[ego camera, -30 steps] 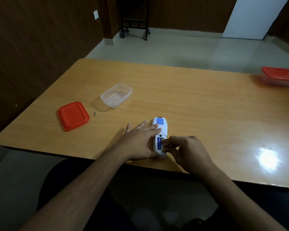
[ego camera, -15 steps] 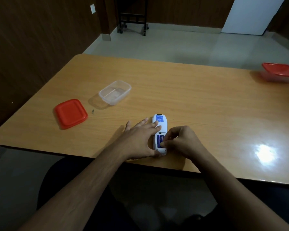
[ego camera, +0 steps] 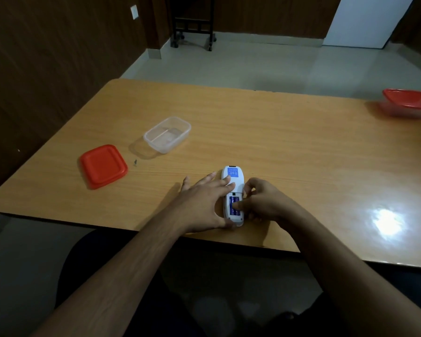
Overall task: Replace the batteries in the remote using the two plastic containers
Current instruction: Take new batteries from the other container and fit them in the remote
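**Two hands at a white remote, near edge of desk**

Remote (ego camera: 233, 188): white, lying back-up near the front edge of the wooden desk (ego camera: 277, 147), long axis pointing away from the person. Blue label at the far end; battery bay at the near end is uncovered, with blue-wrapped batteries (ego camera: 234, 206) seated inside.

Left hand (ego camera: 204, 203): laid flat beside and over the remote's left flank, fingers (ego camera: 225, 182) straight and released, tips resting on the remote's back just past the bay.

Right hand (ego camera: 263, 203): at the remote's right flank, fingers curled, the thumb tip pressing down on the batteries in the bay.

Clear container (ego camera: 167, 134): lidless, left of centre on the desk, well apart from the remote.

Red lid (ego camera: 103, 166): flat on the desk, left of and nearer than the clear container.

Small dark speck (ego camera: 135, 162): between lid and clear container; too small to identify.

Second container (ego camera: 408, 103): red lid fitted, at the far right of the desk.
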